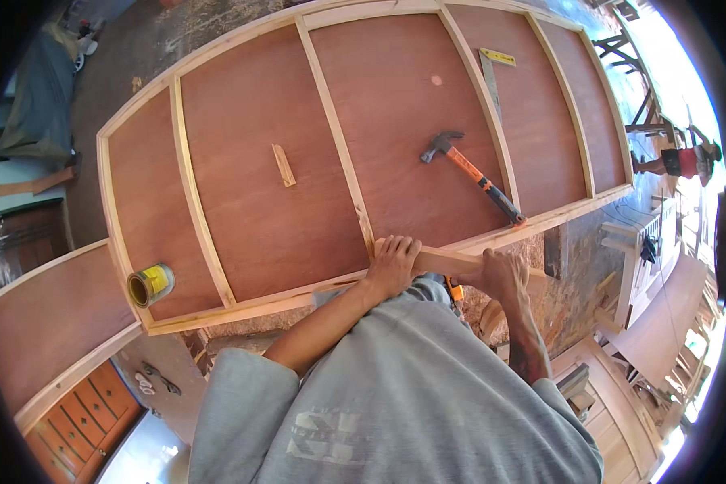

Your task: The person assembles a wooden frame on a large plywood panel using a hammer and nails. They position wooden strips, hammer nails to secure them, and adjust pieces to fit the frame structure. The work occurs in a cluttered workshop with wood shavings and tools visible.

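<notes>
Both my hands are on a short wooden board (448, 262) at the near edge of a large framed panel (258, 137). My left hand (394, 264) is closed over its left end, where it meets a crosspiece (348, 173) of the frame. Farther right, my right hand (500, 277) grips the same board, whose other end sticks out past the fist. A claw hammer (476, 176) with an orange and black handle lies on the panel just beyond, its grip end on the near rail. Past the hammer, a try square (492, 73) with a yellow stock rests against another crosspiece.
An open yellow can (151, 285) lies at the panel's left end, near a wood scrap (283, 165) farther in. An orange and black object (456, 290) shows at my waist. Wood shavings cover the floor below. Boards (665, 323) are piled at right; another person (686, 161) stands far right.
</notes>
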{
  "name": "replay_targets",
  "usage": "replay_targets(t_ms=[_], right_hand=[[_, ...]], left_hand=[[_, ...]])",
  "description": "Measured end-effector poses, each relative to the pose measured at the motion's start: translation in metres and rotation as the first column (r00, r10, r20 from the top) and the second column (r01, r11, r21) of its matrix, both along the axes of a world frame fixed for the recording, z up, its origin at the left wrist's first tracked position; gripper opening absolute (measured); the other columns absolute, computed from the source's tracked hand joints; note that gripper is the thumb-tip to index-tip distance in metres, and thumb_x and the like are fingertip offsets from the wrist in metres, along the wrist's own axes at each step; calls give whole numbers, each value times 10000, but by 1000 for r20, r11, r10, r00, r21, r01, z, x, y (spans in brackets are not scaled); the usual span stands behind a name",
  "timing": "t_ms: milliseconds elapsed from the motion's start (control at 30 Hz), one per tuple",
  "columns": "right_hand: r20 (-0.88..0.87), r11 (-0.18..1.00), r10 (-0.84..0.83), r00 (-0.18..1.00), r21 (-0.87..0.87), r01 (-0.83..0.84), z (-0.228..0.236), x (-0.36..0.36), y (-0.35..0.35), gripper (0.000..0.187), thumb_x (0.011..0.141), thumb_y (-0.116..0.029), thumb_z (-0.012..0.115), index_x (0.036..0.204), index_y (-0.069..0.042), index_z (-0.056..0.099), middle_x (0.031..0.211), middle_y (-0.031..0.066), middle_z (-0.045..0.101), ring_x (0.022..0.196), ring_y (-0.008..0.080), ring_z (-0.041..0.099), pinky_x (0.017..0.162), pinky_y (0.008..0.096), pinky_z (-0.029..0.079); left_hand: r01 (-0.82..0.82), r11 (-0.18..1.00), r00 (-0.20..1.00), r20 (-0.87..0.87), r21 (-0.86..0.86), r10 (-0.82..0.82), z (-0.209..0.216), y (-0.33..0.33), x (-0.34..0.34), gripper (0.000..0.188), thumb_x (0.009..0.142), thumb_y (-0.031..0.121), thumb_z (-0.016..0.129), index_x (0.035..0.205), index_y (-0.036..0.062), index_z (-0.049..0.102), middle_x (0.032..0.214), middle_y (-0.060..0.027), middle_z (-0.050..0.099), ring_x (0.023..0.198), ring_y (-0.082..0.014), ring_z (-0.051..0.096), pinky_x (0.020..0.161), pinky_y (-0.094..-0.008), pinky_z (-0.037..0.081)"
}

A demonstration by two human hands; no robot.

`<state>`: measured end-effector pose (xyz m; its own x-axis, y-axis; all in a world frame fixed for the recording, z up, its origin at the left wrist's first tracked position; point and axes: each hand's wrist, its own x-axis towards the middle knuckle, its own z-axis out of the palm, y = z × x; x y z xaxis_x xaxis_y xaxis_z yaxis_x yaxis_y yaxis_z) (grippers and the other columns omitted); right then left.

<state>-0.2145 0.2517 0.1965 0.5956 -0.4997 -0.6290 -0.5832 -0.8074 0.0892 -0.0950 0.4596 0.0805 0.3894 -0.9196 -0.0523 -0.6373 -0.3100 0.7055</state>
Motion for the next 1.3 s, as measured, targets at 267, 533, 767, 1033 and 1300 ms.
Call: replay_targets(t_ms=[267, 533, 767, 1033, 1300], right_hand=[[104, 993, -105, 989, -50, 111, 8, -21, 36, 902, 575, -741, 822, 996, 47, 700, 894, 221, 724, 846, 348, 714, 811, 432, 546], [427, 973, -56, 902, -179, 145, -8, -54, 70, 735, 561, -694, 855, 789, -19, 672, 795, 164, 682, 802, 338, 680, 670, 443, 545], [204, 995, -99, 974, 54, 89, 8, -44, 38, 754, 631, -623, 863, 958, 20, 646, 864, 214, 703, 834, 378, 696, 763, 438, 551], [-198, 749, 132, 971, 662, 33, 43, -14, -44, 758, 731, -541, 846, 1273, -85, 576, 1029, 177, 734, 948, 370, 716, 837, 478, 537], [-105, 808, -140, 985, 563, 175, 50, -48, 7, 729, 781, -361, 824, 1358, -45, 509, 1014, 276, 707, 968, 437, 693, 844, 506, 522]], left_hand=[[112, 994, 993, -41, 3, -111, 6, 6, 9, 627, 834, 323, 762, 1295, -16, 508, 1252, -190, 554, 1252, -380, 487, 1130, -502, 339], [194, 981, 975, -114, 17, -191, 5, 10, 6, 721, 786, 394, 802, 1321, 0, 525, 1331, -192, 543, 1310, -382, 466, 1125, -523, 340], [325, 946, 944, -52, -15, -326, 4, -16, -3, 800, 774, 508, 785, 1315, -26, 535, 1204, -197, 583, 1182, -367, 534, 1059, -507, 381], [239, 971, 961, -134, -26, -240, -1, -9, -9, 757, 791, 489, 776, 1309, -24, 572, 1302, -207, 563, 1251, -398, 493, 1137, -518, 318], [-729, 680, 684, 65, 75, 726, -10, -41, 117, 981, 912, 465, 682, 1552, -61, 156, 1534, -357, 265, 1442, -497, 251, 1179, -632, 159]])
